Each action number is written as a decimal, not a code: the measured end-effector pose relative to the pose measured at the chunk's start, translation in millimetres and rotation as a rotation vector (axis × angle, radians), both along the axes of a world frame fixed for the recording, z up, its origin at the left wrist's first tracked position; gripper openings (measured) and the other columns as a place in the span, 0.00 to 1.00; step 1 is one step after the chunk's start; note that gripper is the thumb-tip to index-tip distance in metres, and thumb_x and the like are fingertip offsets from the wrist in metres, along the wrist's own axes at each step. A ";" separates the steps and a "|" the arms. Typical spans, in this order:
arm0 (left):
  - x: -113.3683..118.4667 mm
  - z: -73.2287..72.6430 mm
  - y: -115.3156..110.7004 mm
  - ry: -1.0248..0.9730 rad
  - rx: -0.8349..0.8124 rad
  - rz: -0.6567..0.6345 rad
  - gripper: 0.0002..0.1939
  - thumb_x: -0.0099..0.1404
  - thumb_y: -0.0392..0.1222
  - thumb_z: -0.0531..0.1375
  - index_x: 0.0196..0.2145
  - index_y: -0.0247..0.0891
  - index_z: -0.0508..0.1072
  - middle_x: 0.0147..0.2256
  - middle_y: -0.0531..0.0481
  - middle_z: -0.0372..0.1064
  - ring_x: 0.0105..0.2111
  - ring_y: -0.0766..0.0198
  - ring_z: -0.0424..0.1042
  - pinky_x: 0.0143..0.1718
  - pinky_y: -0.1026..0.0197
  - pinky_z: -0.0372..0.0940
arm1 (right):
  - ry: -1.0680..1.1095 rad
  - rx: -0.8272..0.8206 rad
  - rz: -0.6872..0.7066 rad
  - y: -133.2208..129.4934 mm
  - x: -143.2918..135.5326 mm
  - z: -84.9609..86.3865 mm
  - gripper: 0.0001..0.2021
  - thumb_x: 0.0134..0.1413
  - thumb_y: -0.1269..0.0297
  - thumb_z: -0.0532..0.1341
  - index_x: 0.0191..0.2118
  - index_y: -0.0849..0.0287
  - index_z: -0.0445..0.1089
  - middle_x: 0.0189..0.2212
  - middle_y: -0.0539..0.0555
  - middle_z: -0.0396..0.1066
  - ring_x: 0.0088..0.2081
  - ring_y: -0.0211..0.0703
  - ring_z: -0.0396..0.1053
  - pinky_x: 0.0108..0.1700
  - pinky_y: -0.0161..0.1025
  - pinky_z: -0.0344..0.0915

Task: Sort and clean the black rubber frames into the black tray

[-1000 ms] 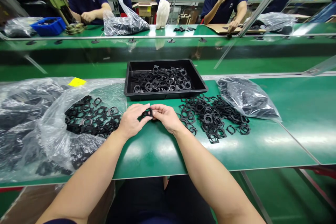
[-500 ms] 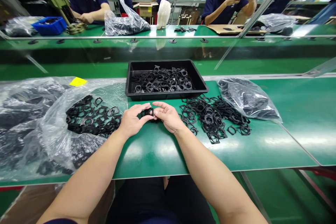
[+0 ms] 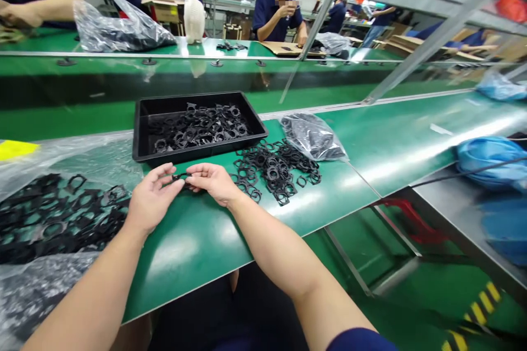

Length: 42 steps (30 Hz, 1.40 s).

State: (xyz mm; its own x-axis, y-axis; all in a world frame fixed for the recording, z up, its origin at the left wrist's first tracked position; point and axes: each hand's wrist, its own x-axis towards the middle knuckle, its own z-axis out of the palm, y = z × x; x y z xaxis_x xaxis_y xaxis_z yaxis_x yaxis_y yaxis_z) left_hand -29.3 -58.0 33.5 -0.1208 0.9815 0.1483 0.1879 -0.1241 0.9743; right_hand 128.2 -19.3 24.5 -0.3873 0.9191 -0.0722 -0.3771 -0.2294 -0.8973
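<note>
Between my two hands is a small black plastic ring part (image 3: 180, 177), just in front of the tray and partly covered by fingers. My left hand (image 3: 153, 197) pinches its left side with thumb and fingertips. My right hand (image 3: 213, 182) is closed on its right side, thumb over the fingers. Black parts with round holes (image 3: 201, 123) fill the black tray (image 3: 197, 152) beyond my hands. To the right lies a loose pile of black rings (image 3: 272, 167). More black frame-like parts (image 3: 61, 214) spill from an opened clear bag (image 3: 53, 288) at left.
A clear bag of black parts (image 3: 313, 136) lies behind the ring pile. A yellow label (image 3: 16, 149) is at far left. Metal posts (image 3: 444, 33) rise at the bench's back. Co-workers (image 3: 280, 13) sit across it. Blue plastic wrap (image 3: 489, 162) is at right.
The view has swung to the right and tilted, so the bench appears shifted left. Both hands stay on the black part, which now shows flatter and thinner between the fingers.
</note>
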 end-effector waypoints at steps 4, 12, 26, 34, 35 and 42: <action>1.4 3.0 2.5 -0.356 -0.291 0.006 0.22 0.47 0.47 0.68 0.37 0.32 0.73 0.31 0.49 0.72 0.28 0.66 0.71 0.33 0.61 0.69 | 0.004 0.020 0.008 -0.2 0.7 1.8 0.21 0.29 0.59 0.73 0.34 0.63 0.72 0.24 0.48 0.71 0.25 0.33 0.68 0.28 0.32 0.66; -0.3 7.0 4.7 -0.537 -0.353 -0.074 0.18 0.47 0.44 0.69 0.34 0.30 0.75 0.29 0.47 0.73 0.27 0.68 0.70 0.30 0.65 0.66 | -0.058 0.044 -0.004 -0.6 0.5 4.4 0.19 0.32 0.61 0.73 0.34 0.63 0.73 0.26 0.50 0.72 0.25 0.33 0.68 0.29 0.32 0.66; -3.4 3.9 6.2 -0.498 -0.350 -0.021 0.18 0.43 0.47 0.70 0.27 0.32 0.73 0.25 0.51 0.69 0.24 0.71 0.65 0.25 0.67 0.61 | -0.100 0.045 0.012 -2.0 -2.7 4.3 0.18 0.32 0.62 0.73 0.33 0.63 0.73 0.25 0.51 0.72 0.26 0.35 0.68 0.29 0.33 0.65; -2.0 3.2 5.7 -0.486 -0.340 -0.031 0.19 0.44 0.48 0.69 0.30 0.33 0.74 0.26 0.51 0.71 0.24 0.71 0.67 0.29 0.66 0.62 | -0.099 0.021 0.013 -2.5 -2.0 5.0 0.19 0.32 0.61 0.73 0.34 0.63 0.72 0.26 0.51 0.72 0.26 0.35 0.69 0.29 0.33 0.65; -1.2 2.9 5.9 -0.468 -0.326 -0.014 0.19 0.44 0.48 0.69 0.30 0.32 0.74 0.26 0.51 0.70 0.24 0.71 0.66 0.28 0.66 0.62 | -0.099 0.020 0.011 -2.4 -2.3 4.7 0.19 0.32 0.61 0.73 0.34 0.63 0.72 0.25 0.51 0.72 0.26 0.36 0.69 0.29 0.33 0.65; -0.1 3.5 5.7 -0.470 -0.342 -0.002 0.19 0.46 0.48 0.68 0.32 0.32 0.75 0.26 0.50 0.70 0.24 0.71 0.65 0.28 0.66 0.61 | -0.091 0.024 -0.013 -2.5 -3.5 3.8 0.19 0.31 0.61 0.73 0.33 0.63 0.72 0.24 0.51 0.72 0.25 0.35 0.69 0.28 0.33 0.65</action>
State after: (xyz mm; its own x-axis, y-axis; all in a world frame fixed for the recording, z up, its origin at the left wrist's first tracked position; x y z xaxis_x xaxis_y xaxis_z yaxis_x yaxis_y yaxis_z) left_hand -29.4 -52.3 37.0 -0.0948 0.9646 -0.2460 -0.2741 0.2122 0.9380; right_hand 124.7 -21.8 28.4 -0.3684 0.9258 -0.0842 -0.2970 -0.2031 -0.9330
